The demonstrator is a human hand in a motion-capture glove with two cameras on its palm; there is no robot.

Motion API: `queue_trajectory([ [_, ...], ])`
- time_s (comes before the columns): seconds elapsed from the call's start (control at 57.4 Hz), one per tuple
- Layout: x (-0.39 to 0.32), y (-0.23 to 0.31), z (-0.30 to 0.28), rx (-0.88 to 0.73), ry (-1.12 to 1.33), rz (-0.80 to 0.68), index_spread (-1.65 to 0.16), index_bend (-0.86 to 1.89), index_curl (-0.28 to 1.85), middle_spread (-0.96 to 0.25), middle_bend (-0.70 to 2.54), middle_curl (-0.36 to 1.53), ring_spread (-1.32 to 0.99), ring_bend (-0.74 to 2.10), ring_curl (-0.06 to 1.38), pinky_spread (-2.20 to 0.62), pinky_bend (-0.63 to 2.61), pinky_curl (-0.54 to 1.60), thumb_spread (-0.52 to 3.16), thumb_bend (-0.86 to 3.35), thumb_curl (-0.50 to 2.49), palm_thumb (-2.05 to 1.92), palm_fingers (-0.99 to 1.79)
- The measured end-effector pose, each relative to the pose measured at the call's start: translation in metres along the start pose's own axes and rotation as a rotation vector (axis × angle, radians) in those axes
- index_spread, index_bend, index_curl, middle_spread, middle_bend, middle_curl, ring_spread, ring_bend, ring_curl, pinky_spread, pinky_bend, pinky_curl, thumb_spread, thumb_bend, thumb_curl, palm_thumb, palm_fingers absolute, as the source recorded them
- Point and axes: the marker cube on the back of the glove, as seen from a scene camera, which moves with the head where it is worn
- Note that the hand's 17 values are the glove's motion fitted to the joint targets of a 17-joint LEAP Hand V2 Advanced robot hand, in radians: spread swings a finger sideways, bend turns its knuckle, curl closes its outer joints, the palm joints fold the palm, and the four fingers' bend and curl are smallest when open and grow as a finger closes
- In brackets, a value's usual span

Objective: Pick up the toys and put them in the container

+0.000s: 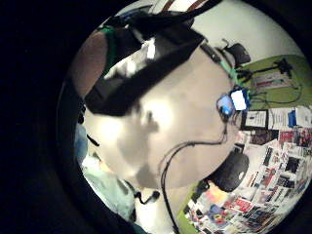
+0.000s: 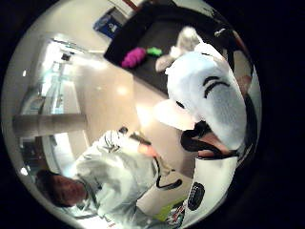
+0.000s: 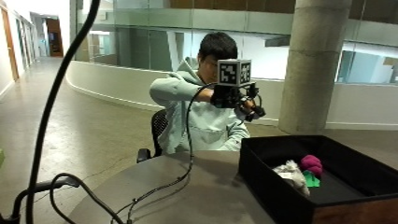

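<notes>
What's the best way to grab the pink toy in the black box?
From straight above, fingers across the pink toy at its rounded middle. The tall walls of the black box block any sideways reach, and the grey-white toy lies close beside it.

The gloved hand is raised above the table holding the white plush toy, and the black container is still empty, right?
Not quite. The gloved right hand is raised and does hold the white plush toy, but the black container is not empty: the outside view shows a magenta toy and a grey-white plush already inside it.
</notes>
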Motion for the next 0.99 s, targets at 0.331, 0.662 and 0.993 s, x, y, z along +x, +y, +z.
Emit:
queue_trajectory([
  [0.331,-0.074,-0.107,-0.028,0.351,-0.091,0.092,-0.18,1.0,0.72,-0.19,0.43,0.43,-0.22,0.34,0.17,0.0,0.6,0.35,1.25,0.0,0.65,0.65,0.22],
  [0.662,-0.08,-0.149,0.011,0.044,-0.051,0.147,-0.21,0.08,0.37,0.05,0.04,0.24,-0.02,0.18,0.19,0.05,0.94,0.43,1.17,-0.05,0.45,0.3,-0.39],
  [0.993,-0.045,-0.115,-0.012,0.142,-0.016,0.191,-0.23,0.19,0.35,0.05,0.09,0.17,0.0,0.15,0.18,0.06,0.84,0.38,1.17,-0.02,0.37,0.18,-0.24],
])
